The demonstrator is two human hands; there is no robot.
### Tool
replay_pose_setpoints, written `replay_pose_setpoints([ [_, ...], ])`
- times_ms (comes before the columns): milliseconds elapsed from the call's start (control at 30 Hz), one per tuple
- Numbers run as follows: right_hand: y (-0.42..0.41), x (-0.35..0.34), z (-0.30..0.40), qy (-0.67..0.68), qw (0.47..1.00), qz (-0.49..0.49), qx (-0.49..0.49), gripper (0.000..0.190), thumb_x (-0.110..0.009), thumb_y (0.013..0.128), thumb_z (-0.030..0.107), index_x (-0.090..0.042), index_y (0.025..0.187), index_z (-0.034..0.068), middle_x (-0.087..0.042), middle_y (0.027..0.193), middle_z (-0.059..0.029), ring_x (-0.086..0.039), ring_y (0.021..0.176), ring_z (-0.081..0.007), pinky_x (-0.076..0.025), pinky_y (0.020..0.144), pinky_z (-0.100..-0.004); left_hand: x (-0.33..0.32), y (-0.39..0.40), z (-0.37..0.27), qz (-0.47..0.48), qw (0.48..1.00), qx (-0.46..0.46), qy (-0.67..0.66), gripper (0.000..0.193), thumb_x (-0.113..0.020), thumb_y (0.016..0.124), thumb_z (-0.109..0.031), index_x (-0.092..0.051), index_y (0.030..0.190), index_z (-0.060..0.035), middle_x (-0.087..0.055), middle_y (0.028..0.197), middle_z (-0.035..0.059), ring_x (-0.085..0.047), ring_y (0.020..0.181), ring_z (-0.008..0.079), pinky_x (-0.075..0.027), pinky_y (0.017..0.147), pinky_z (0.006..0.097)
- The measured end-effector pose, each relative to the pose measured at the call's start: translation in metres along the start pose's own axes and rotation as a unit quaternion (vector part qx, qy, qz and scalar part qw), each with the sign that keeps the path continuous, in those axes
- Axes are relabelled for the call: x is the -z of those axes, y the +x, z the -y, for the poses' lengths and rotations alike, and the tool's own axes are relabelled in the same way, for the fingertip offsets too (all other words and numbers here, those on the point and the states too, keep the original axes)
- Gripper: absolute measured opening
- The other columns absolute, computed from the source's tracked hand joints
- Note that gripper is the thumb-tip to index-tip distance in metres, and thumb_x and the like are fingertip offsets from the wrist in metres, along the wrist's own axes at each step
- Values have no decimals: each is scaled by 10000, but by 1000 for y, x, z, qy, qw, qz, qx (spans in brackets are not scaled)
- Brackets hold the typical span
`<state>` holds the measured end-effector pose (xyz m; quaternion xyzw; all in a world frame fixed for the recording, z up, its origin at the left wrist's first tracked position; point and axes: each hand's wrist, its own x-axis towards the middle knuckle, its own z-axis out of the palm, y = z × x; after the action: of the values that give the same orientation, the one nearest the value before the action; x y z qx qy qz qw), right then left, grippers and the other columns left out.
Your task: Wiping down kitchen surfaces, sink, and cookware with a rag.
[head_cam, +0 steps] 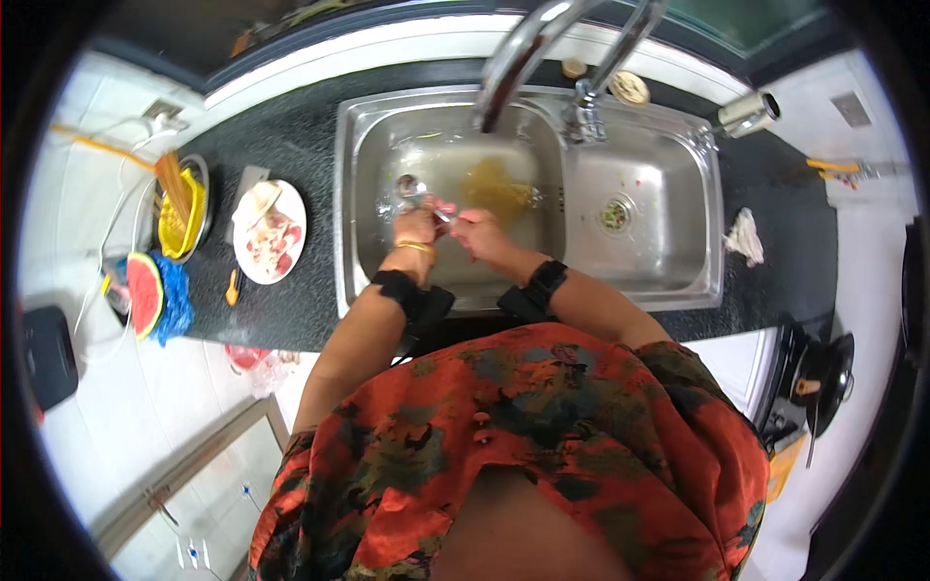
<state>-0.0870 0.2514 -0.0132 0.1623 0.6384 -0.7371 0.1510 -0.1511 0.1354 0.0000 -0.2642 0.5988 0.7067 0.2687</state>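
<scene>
Both my hands are over the left basin of a steel double sink (pixel 454 289). My left hand (pixel 415 225) is closed around a small reddish piece, probably raw meat (pixel 443 209), with a metal utensil against it. My right hand (pixel 479 231) is right beside it, fingers pinched at the same piece; what exactly each holds is blurred. A round metal ladle or spoon bowl (pixel 407 185) shows just beyond my left hand. Yellowish-brown matter (pixel 498 187) lies in the basin under the faucet (pixel 501 65).
Left on the dark counter are a white plate of raw meat (pixel 270 232), an orange-handled tool (pixel 232 287), a yellow basket (pixel 190 218) and a cut watermelon (pixel 145 294). A white cloth (pixel 745 237) lies right of the sink. Scraps fill the right drain strainer (pixel 615 215).
</scene>
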Motion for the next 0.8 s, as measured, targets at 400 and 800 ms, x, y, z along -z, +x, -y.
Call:
replay_pose_setpoints([
  [400,-8,-2,23,-4,990,78,-117,168,-517,865,210,-558,788,67,-536,622,-16,-501,481,-104,-452,435,-264,27,27,43,34,715,-272,643,302,-393,886,-247,-663,888,-111,-642,927,134,-611,877,265,-471,766,368],
  [800,-22,5,42,51,993,-26,-100,248,-510,870,313,-551,798,79,-548,705,-29,-559,614,-129,-513,530,-304,-4,-13,14,128,664,-242,696,248,-552,774,-232,-665,972,-135,-656,899,103,-627,847,293,-491,751,366],
])
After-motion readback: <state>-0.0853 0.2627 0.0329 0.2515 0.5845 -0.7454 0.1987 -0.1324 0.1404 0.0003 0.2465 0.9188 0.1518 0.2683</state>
